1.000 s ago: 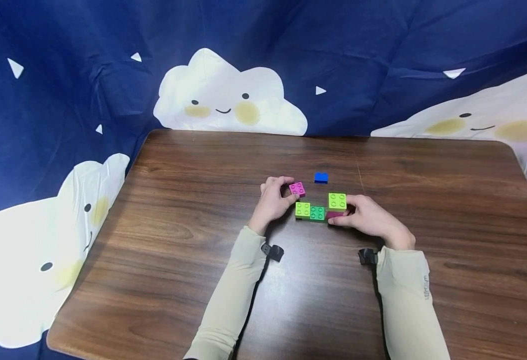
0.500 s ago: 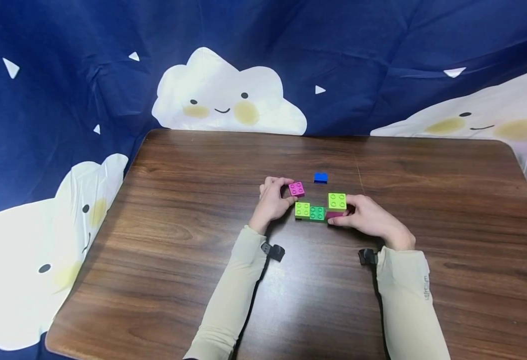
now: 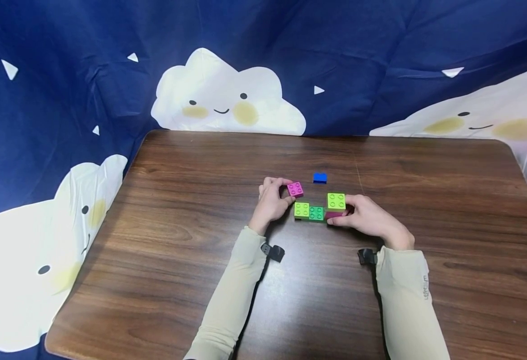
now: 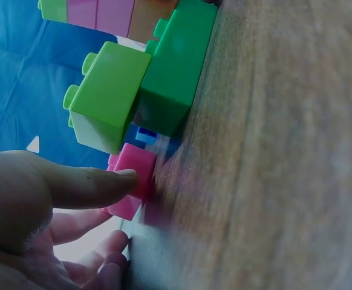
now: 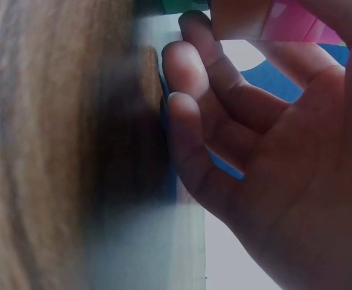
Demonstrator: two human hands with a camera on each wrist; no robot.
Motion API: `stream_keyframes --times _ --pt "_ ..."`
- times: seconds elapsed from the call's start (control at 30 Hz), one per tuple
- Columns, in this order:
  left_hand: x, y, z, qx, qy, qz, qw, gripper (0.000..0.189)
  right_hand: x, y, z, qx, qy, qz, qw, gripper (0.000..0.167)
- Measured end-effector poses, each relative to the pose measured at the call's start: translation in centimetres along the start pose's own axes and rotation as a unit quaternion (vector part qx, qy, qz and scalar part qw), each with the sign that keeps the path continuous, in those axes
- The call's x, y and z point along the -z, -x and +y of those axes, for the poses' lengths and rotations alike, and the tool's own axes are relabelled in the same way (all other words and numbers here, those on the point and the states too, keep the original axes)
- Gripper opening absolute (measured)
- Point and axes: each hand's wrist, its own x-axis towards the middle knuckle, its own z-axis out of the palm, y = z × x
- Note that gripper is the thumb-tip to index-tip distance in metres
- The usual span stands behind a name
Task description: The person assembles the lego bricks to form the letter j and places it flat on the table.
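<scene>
My left hand [image 3: 271, 202] pinches a small pink toy brick [image 3: 295, 189] with four studs on the table; its thumb [image 4: 103, 184] lies along the brick's near side in the left wrist view. Just in front of it a lime brick [image 4: 108, 96] sits on the left end of a longer green brick [image 4: 179, 60]. At the green brick's right end my right hand [image 3: 371, 216] grips a stack between thumb and fingers. That stack has a lime brick [image 3: 336, 201] on top, pink layers [image 4: 97, 13] under it and a brown-orange brick [image 4: 153, 18] lowest. Its underside is hidden.
A blue brick [image 3: 320, 178] lies on the wooden table [image 3: 177, 210] beyond the two hands. Behind the table's far edge hangs a dark blue curtain [image 3: 335, 40] printed with white clouds. Each wrist wears a small black camera.
</scene>
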Motion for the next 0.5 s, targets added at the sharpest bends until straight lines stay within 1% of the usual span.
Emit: stream_keyframes --times 0.17,0.27,0.5 --pt "0.18 -0.08 0.11 0.006 0.015 -0.001 0.9999 0.040 0.11 -0.02 0.06 -0.002 0.001 0.000 1.0000 0.035" --pt "0.27 -0.20 0.15 0.004 0.021 0.000 0.9998 0.040 0.14 0.00 0.16 -0.004 0.003 0.001 1.0000 0.035" --pt "0.65 -0.37 -0.01 -0.005 0.056 0.036 0.9978 0.041 0.01 -0.11 0.05 0.003 -0.001 0.003 1.0000 0.033"
